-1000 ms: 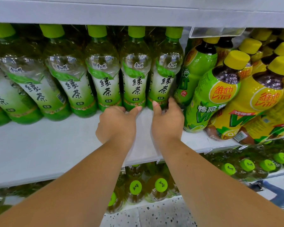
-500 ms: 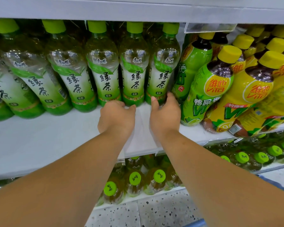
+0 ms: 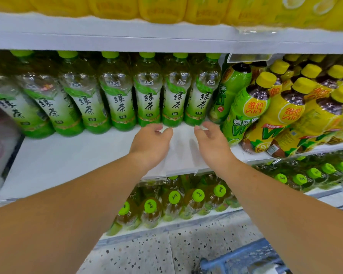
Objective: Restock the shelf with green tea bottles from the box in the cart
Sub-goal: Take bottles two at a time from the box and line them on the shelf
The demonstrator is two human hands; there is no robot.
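Several green tea bottles (image 3: 149, 91) with green caps and white-green labels stand in a row at the back of the white middle shelf (image 3: 67, 161). My left hand (image 3: 151, 143) hovers over the shelf just in front of the bottles, fingers loosely curled and holding nothing. My right hand (image 3: 212, 141) is beside it, a short gap apart, fingers spread and holding nothing. Neither hand touches a bottle. The front half of the shelf is bare. A blue cart edge (image 3: 244, 260) shows at the bottom right; the box is not in view.
Yellow-capped lemon tea bottles (image 3: 285, 115) lie tilted on the right of the same shelf. Yellow packs (image 3: 166, 8) fill the shelf above. More green-capped bottles (image 3: 174, 198) sit on the lower shelf. Speckled floor (image 3: 147, 254) lies below.
Both hands have drawn back from the bases of the rightmost green tea bottles and let go. The view has pulled back and tilted up, showing the upper shelf.
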